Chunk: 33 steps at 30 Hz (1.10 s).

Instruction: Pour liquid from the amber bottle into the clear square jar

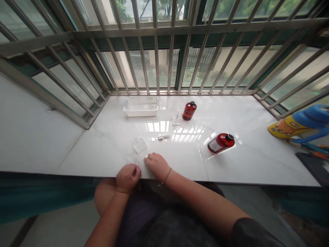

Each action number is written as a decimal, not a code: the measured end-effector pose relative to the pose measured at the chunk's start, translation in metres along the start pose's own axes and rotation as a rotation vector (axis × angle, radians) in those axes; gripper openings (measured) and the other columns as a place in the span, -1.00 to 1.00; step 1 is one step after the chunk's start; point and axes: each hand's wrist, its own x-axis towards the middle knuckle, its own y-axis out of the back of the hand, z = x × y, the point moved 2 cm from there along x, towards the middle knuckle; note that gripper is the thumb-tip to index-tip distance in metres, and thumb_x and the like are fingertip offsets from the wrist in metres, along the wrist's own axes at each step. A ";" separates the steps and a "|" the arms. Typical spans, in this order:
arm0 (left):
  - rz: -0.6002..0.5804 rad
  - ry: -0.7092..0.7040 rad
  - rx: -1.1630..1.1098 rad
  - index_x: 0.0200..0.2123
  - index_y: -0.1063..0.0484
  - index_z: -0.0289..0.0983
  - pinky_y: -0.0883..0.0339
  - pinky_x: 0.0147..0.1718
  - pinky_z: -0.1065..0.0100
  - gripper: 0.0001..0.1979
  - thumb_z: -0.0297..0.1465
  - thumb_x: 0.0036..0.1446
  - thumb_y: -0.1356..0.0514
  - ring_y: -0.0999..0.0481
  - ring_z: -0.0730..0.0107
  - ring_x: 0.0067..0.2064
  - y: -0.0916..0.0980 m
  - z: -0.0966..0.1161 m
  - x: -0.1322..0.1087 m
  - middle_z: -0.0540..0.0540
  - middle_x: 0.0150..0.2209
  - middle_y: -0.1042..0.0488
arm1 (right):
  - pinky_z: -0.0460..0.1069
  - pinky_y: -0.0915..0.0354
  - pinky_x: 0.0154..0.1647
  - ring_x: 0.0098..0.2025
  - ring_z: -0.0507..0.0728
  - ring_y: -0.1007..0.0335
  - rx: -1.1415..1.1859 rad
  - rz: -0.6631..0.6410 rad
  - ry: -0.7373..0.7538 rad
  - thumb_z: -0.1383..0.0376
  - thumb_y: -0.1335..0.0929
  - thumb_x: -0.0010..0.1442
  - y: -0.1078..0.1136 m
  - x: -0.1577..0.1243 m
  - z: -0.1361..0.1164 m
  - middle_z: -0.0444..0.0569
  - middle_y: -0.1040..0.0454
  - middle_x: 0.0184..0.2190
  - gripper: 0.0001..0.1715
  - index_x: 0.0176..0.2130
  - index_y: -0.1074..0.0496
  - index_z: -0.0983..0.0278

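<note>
My left hand [128, 177] is curled closed at the front edge of the white tabletop [177, 164]. Just to its right, my right hand [156, 165] rests on the surface with its fingers bent together. A faint pale or clear bit shows by the right fingertips, too small to name. What the left fingers hold, if anything, is hidden. Beyond the hands sits a small clear plastic container [139, 144]. Some small white pieces [163, 137] lie to the right of it.
A white perforated basket [141, 111] stands at the back. Near it are a clear object [177, 118] and a red bottle [189, 110] with a black cap. A labelled red bottle [217, 144] stands right. Far right are a blue-and-yellow flask [290, 127] and a dark flat object [311, 168].
</note>
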 end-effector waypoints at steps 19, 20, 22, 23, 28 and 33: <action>0.027 0.078 -0.108 -0.49 -0.34 -0.15 -0.24 -0.36 0.27 -0.65 -0.41 0.40 -0.06 -0.42 0.30 -0.44 0.007 -0.009 -0.002 -0.02 -0.53 -0.42 | 0.05 -0.34 -0.18 -0.16 0.19 -0.37 -0.022 0.076 0.196 0.31 -0.38 0.43 -0.023 -0.004 -0.046 0.00 -0.52 -0.21 -0.92 -0.14 -0.50 0.26; 0.033 0.082 -0.110 -0.50 -0.33 -0.15 -0.22 -0.38 0.26 -0.65 -0.41 0.39 -0.06 -0.40 0.30 -0.45 0.008 -0.010 -0.001 -0.02 -0.54 -0.41 | 0.05 -0.33 -0.19 -0.17 0.18 -0.36 -0.019 0.076 0.237 0.30 -0.38 0.44 -0.023 -0.016 -0.048 -0.02 -0.51 -0.22 -0.92 -0.13 -0.50 0.25; 0.037 0.085 -0.116 -0.52 -0.32 -0.16 -0.20 -0.39 0.26 -0.65 -0.40 0.38 -0.08 -0.39 0.29 -0.45 0.008 -0.009 0.000 -0.02 -0.54 -0.40 | 0.05 -0.33 -0.18 -0.18 0.17 -0.36 -0.028 0.081 0.259 0.29 -0.37 0.45 -0.019 -0.048 -0.034 -0.03 -0.52 -0.23 -0.89 -0.06 -0.51 0.25; 0.036 0.085 -0.120 -0.52 -0.32 -0.16 -0.19 -0.39 0.26 -0.65 -0.40 0.38 -0.09 -0.39 0.29 -0.44 0.007 -0.009 -0.001 -0.02 -0.54 -0.40 | 0.05 -0.33 -0.17 -0.18 0.18 -0.36 -0.040 0.086 0.238 0.30 -0.37 0.45 -0.015 -0.068 -0.020 -0.02 -0.52 -0.23 -0.86 -0.02 -0.51 0.26; 0.022 0.084 -0.135 -0.53 -0.33 -0.15 -0.22 -0.35 0.24 -0.66 -0.38 0.35 -0.10 -0.41 0.27 -0.42 0.002 -0.008 -0.004 -0.04 -0.53 -0.43 | 0.10 -0.32 -0.06 -0.16 0.24 -0.39 -0.124 0.154 -0.055 0.48 -0.26 0.45 0.013 -0.178 0.081 0.14 -0.54 -0.18 -0.65 0.13 -0.49 0.37; 0.020 0.090 -0.135 -0.53 -0.34 -0.15 -0.25 -0.33 0.23 -0.67 -0.38 0.34 -0.11 -0.43 0.24 -0.40 -0.002 -0.008 -0.006 -0.05 -0.52 -0.44 | 0.09 -0.30 0.01 -0.12 0.27 -0.40 -0.207 0.173 -0.457 0.46 -0.25 0.44 0.027 -0.212 0.143 0.11 -0.51 -0.23 -0.63 0.13 -0.51 0.35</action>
